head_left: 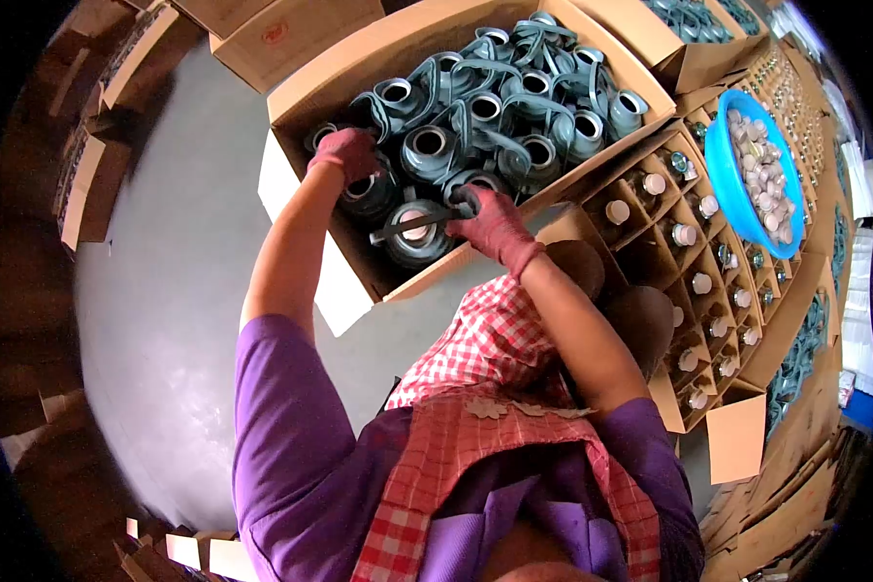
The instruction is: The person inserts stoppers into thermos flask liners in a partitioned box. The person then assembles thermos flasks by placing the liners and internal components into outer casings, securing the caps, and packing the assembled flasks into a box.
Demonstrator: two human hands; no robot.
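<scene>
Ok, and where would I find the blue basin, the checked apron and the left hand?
Blue basin [724, 189]: head view, inner wall beside the caps.
Checked apron [485, 335]: head view, red-and-white cloth over the lap.
Left hand [347, 153]: head view, back of the glove.

no text readable; round red mark [275, 34] on cardboard box [325, 24], too small to read.

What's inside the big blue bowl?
The blue bowl holds a heap of small, round, pale things that look like bottle caps. The top ones cover those underneath, so I can't see what's at the bottom.
</scene>
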